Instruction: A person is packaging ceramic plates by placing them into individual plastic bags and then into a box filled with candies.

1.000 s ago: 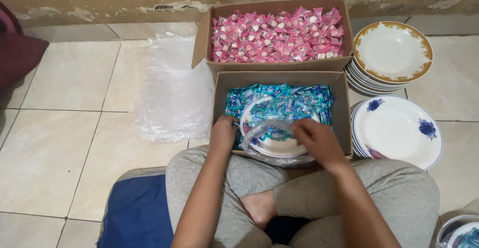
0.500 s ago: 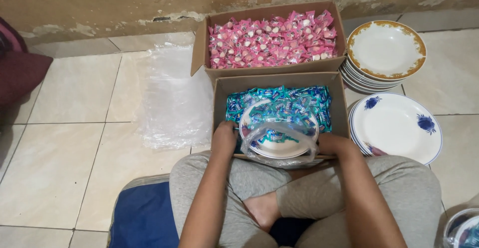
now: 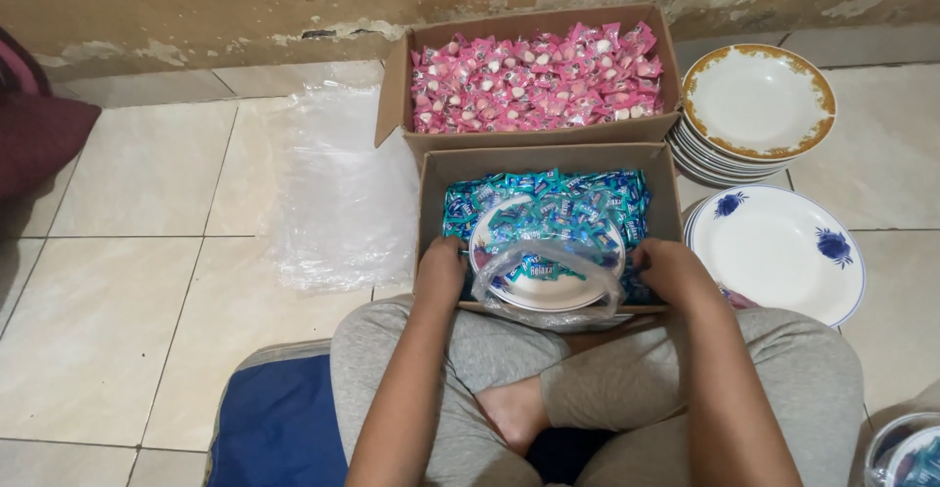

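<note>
Hands [image 3: 443, 270] [image 3: 669, 270] grip bagged plate [image 3: 544, 281] over blue-candy box [image 3: 548, 161].

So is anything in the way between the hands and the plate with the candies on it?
Only a thin clear plastic bag. It wraps the plate, and the left hand and right hand grip the sides through it.

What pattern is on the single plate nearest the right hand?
White plate with blue flowers and a blue rim; head view.

Both forearms reach forward, side by side. Left hand [image 3: 443, 270] and right hand [image 3: 669, 270] are curled, knuckles up.
</note>
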